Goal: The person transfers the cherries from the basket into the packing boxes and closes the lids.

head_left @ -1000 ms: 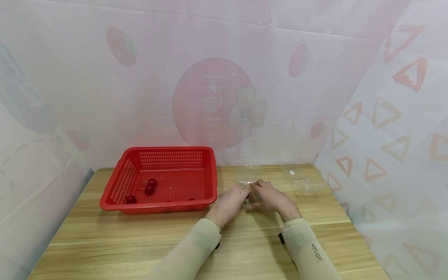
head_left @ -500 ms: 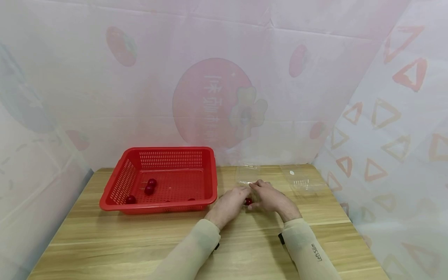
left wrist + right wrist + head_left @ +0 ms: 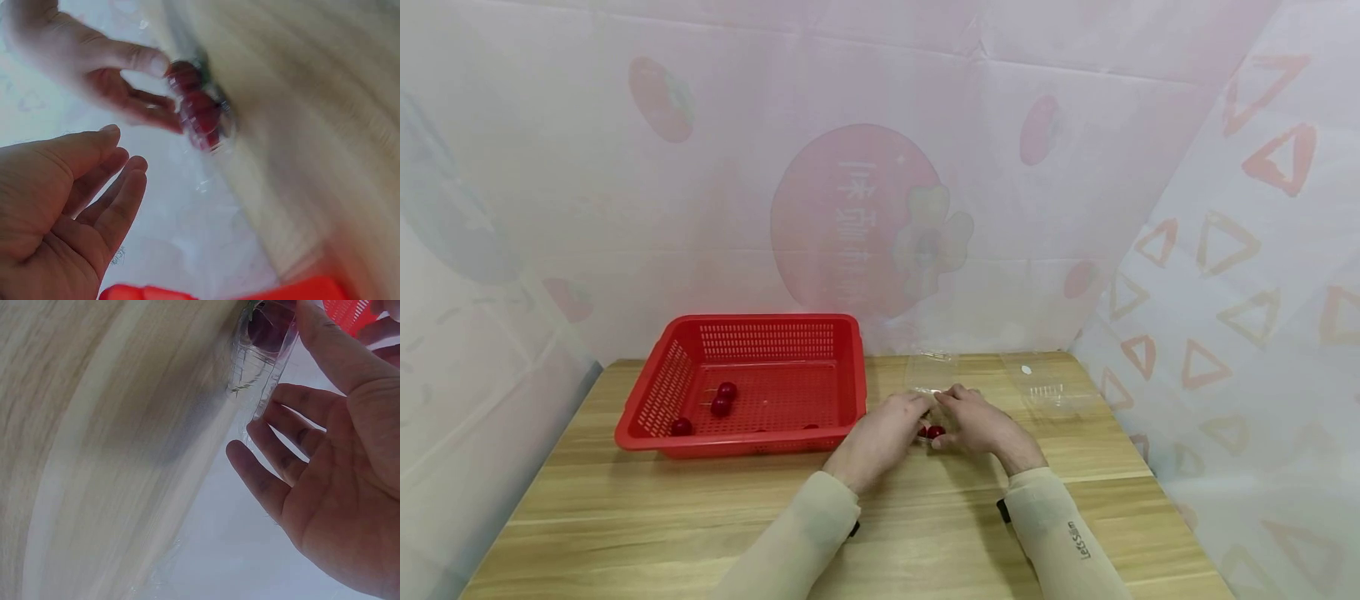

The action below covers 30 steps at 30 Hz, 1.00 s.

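Between the hands sits a small clear plastic box [image 3: 250, 372] with dark red cherries [image 3: 203, 112] inside. My right hand [image 3: 985, 423] holds the box, thumb on one side and fingers on the other. My left hand [image 3: 69, 206] is beside the box, its fingers loosely bent with nothing in them; in the left wrist view there is a gap between its fingertips and the box. From the head view, the hands cover most of the box, leaving two cherries [image 3: 935, 432] showing.
A red perforated basket [image 3: 737, 442] stands left of the hands, with several cherries [image 3: 721, 407] in it. A clear plastic flap [image 3: 932, 365] rises behind the hands. Another clear container [image 3: 1048, 392] lies at the back right of the wooden table [image 3: 700, 533].
Cherries have come into view between the hands, first one and then two. My left hand has drawn slightly back to the left. My right hand stays in place.
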Available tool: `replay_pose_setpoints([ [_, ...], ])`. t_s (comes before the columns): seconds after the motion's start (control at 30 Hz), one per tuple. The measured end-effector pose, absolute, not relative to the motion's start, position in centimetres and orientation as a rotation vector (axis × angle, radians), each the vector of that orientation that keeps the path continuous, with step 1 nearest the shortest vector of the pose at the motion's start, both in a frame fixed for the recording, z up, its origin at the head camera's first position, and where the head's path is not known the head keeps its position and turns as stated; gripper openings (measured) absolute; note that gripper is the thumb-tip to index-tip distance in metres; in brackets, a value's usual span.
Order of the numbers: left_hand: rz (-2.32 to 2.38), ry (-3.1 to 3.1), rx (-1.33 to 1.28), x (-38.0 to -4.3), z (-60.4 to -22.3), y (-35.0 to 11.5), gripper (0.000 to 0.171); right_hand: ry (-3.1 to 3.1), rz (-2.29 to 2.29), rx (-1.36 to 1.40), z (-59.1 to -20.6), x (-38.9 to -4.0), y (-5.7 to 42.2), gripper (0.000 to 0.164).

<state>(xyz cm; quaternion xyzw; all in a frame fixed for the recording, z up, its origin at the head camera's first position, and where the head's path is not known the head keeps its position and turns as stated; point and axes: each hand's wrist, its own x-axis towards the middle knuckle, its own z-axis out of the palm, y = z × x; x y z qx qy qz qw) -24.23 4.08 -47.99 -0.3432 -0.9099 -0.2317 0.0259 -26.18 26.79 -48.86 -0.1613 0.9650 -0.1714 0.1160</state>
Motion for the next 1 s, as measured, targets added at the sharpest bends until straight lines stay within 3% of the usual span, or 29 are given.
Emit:
replay_pose_setpoints([
  [0.2,-0.77,-2.773,-1.023,-24.3,-46.8,2.7,0.029,2.821,-0.497,-0.449,-48.9,-26.2,26.8,0.092],
  [0.43,-0.785,-2.757,-0.962,-24.8,-46.4,0.7,0.039,2.812,-0.506,-0.435,-48.8,-26.2,26.7,0.093],
  [1.0,-0.785,-2.752,-0.739,-26.2,-46.0,-4.9,0.038,2.823,-0.495,-0.478,-49.0,-26.2,26.7,0.094],
])
